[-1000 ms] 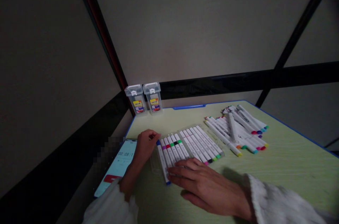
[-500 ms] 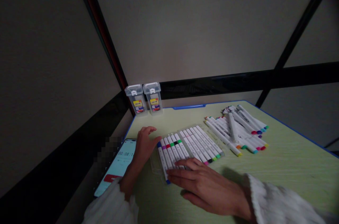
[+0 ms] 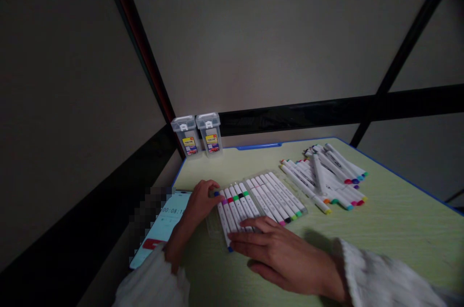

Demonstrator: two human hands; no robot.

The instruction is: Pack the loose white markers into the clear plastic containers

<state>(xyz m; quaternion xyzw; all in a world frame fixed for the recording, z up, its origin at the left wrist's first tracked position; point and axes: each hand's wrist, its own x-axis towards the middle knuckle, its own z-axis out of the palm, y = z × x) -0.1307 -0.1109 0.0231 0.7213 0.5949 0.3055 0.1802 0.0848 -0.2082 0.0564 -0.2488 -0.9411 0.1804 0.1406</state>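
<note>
In the head view, a row of white markers [image 3: 237, 212] with coloured bands lies in a clear plastic tray [image 3: 213, 227]. My left hand [image 3: 203, 201] is at the far end of the leftmost, blue-ended marker [image 3: 224, 222], its thumb and bent fingers closed around the blue tip. Spread over the near ends of this row is my right hand [image 3: 279, 254], palm down, fingers stretched out and touching the markers. Its fingertips hide part of the row. Beside it, a second row of white markers [image 3: 275, 198] fills the right half of the tray.
A loose pile of markers [image 3: 326, 174] lies on the right of the table [image 3: 391, 229]. Two clear lidded boxes [image 3: 212, 138] stand at the back left corner. A phone [image 3: 159, 229] showing a timer lies by my left forearm. Walls [image 3: 275, 46] rise behind and to the left.
The fingers of my left hand have moved down and closed in on the end of the blue-ended marker. My right hand stays in place.
</note>
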